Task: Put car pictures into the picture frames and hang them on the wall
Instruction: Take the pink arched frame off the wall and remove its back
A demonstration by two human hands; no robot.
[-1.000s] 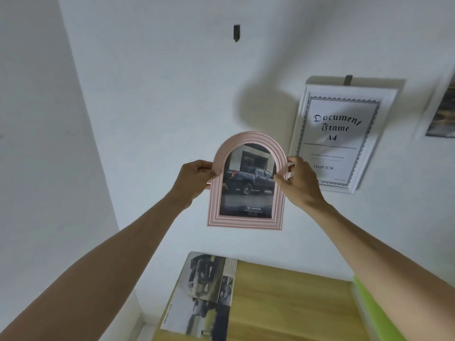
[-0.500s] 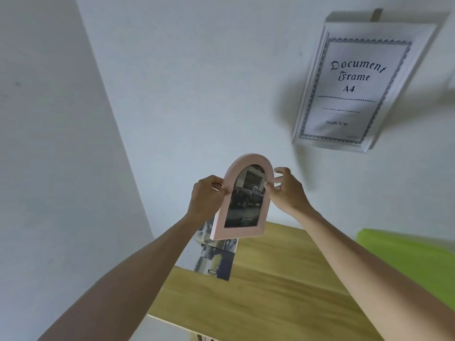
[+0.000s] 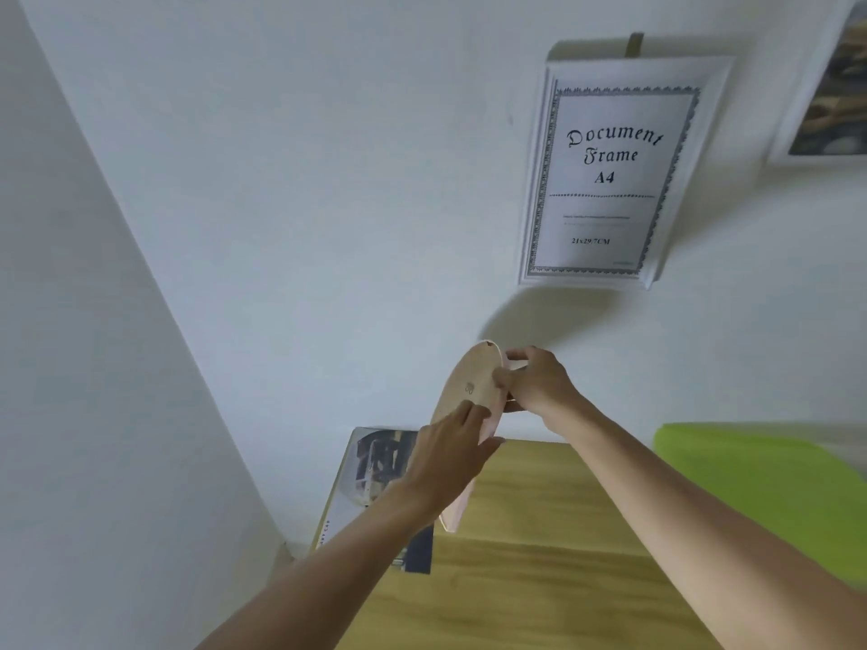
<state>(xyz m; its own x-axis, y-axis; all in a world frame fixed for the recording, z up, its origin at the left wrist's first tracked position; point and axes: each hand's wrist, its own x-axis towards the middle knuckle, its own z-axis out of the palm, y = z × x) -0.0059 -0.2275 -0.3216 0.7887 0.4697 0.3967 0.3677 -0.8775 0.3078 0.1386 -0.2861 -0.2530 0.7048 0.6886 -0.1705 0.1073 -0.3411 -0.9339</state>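
Observation:
I hold the pink arched picture frame (image 3: pixel 469 387) over the back of the wooden table, turned so its plain brown back faces me; the car picture in it is hidden. My left hand (image 3: pixel 450 457) grips its lower part with fingers spread over the back. My right hand (image 3: pixel 535 382) pinches the right edge near the arched top. On the wall up right hangs a white frame (image 3: pixel 610 171) reading "Document Frame A4" from a small hook (image 3: pixel 635 42). A magazine with car pictures (image 3: pixel 370 480) lies on the table's far left corner.
The wooden table (image 3: pixel 539 579) stands against the white wall. A lime-green object (image 3: pixel 760 480) lies at its right side. Another framed picture (image 3: pixel 835 86) hangs at the upper right edge. The room's corner runs down the left.
The pink frame has come down from the wall toward the table and has been turned from front to back. My left hand shifted from the frame's left edge to its back.

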